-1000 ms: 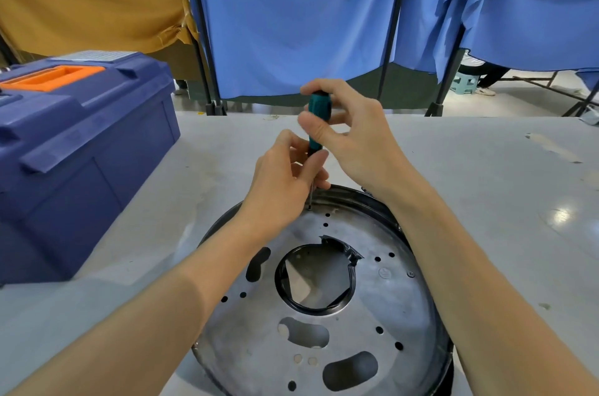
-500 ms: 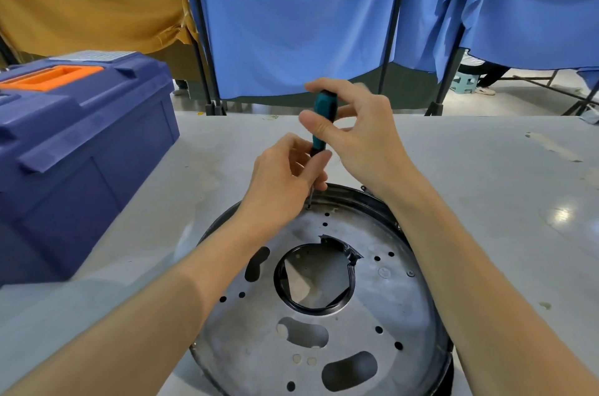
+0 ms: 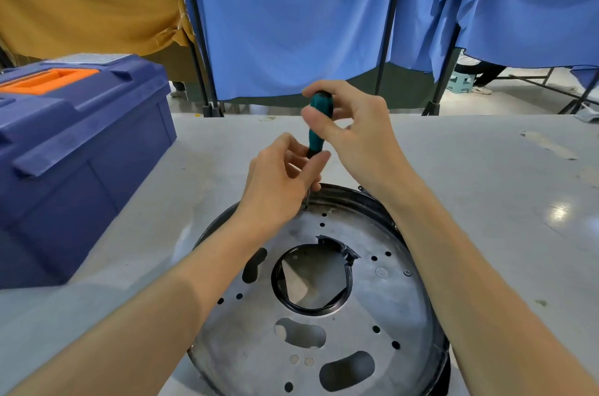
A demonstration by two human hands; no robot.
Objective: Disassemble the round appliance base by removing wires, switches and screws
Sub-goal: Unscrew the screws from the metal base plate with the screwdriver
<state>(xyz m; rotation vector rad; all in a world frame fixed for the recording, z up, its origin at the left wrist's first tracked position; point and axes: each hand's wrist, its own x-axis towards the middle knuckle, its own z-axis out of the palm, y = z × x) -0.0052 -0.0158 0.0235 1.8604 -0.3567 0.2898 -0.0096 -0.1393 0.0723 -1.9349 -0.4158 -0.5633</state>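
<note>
A pale grey desk [image 3: 486, 188] with a glare spot [image 3: 559, 212] carries a blue toolbox [image 3: 81, 149] at its left, while behind it blue curtains [image 3: 291, 22] and an ochre cloth [image 3: 81, 0] hang on black poles [image 3: 390, 22] above a light floor [image 3: 525, 102] with a small stool [image 3: 460, 82].

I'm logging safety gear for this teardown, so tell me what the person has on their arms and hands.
Nothing visible is worn: the left hand and right hand are bare, without gloves, rings or a watch, and no sleeves show on the left forearm or right forearm.
</note>
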